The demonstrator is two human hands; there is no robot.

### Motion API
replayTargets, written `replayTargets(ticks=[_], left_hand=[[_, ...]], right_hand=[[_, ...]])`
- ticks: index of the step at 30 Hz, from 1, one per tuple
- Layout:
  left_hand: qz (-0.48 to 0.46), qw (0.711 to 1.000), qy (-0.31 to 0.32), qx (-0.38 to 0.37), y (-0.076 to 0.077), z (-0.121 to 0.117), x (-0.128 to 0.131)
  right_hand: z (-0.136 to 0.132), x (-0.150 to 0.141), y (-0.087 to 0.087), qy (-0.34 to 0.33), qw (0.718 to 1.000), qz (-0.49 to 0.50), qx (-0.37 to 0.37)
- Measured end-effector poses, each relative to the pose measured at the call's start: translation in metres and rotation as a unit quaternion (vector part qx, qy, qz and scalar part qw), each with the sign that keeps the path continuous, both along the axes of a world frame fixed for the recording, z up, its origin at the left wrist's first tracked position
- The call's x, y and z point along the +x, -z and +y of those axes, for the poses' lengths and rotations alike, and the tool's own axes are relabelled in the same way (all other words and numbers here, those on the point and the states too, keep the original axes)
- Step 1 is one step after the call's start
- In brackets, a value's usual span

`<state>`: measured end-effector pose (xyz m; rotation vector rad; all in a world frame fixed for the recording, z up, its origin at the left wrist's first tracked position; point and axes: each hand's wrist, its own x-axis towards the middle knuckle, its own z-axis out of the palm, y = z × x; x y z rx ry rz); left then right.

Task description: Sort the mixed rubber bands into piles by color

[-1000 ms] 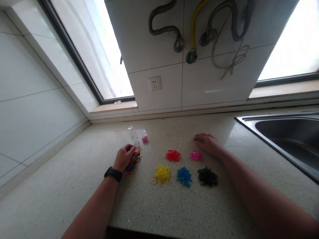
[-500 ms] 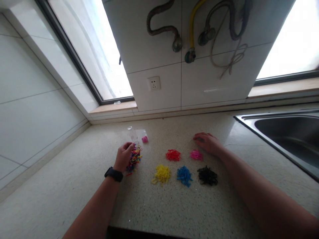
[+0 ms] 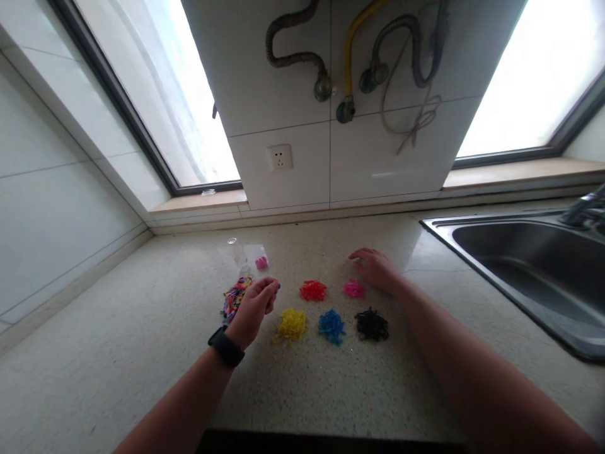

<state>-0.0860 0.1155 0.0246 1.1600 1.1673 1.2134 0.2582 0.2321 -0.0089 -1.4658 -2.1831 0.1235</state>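
My left hand (image 3: 255,309), with a black watch on the wrist, is closed in a pinch; a bit of blue rubber band (image 3: 278,286) shows at its fingertips. Partly behind that hand lies a mixed pile of coloured rubber bands (image 3: 234,297). To its right are single-colour piles: yellow bands (image 3: 290,326), red bands (image 3: 312,291), blue bands (image 3: 332,326), pink bands (image 3: 354,289) and black bands (image 3: 372,325). My right hand (image 3: 375,268) rests on the counter just beyond the pink pile, fingers loosely extended and holding nothing.
A clear plastic container (image 3: 237,254) lies behind the mixed pile, beside a small pink object (image 3: 261,262). A steel sink (image 3: 437,230) is set into the counter (image 3: 331,391) at the right. Hoses and a socket (image 3: 280,157) are on the tiled wall.
My left hand has lifted away from the mixed pile and moved right, a blue band now showing in its pinch. The view has shifted slightly right; my right hand stays by the pink pile.
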Motion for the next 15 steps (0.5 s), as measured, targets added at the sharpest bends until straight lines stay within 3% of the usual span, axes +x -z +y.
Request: replayTargets(ticks=[6,11,15], left_hand=[[0.030,0.996,0.086,-0.023,0.002,-0.019,0.025],[0.058,0.988,0.145,0.000,0.001,-0.032,0.036],[0.074,0.984,0.162,0.022,0.001,-0.037,0.041]], right_hand=[[-0.039,-0.036,-0.034,-0.135,0.987,0.071,0.055],[-0.087,-0.072,-0.063,-0.261,0.957,0.125,0.000],[-0.110,-0.089,-0.079,-0.336,0.932,0.129,-0.044]])
